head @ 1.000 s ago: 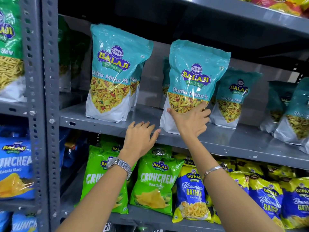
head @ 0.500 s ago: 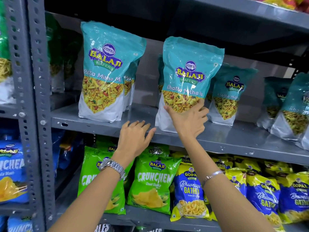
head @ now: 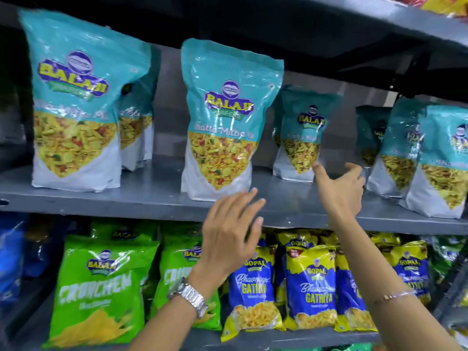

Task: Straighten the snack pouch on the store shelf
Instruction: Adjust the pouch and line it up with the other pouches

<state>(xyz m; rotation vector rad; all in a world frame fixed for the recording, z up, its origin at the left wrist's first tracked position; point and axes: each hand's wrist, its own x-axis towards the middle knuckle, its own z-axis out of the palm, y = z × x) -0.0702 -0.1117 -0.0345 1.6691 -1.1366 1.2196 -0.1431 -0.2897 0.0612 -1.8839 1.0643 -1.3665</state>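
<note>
The teal Balaji Khatta Mitha Mix pouch (head: 222, 122) stands upright near the front edge of the grey metal shelf (head: 157, 198), free of both hands. The left hand (head: 231, 229) hovers just below its bottom right corner, fingers spread and holding nothing. The right hand (head: 340, 191) is off to the pouch's right, open and empty, its fingertips beside a smaller teal pouch (head: 302, 138) standing farther back on the shelf.
</note>
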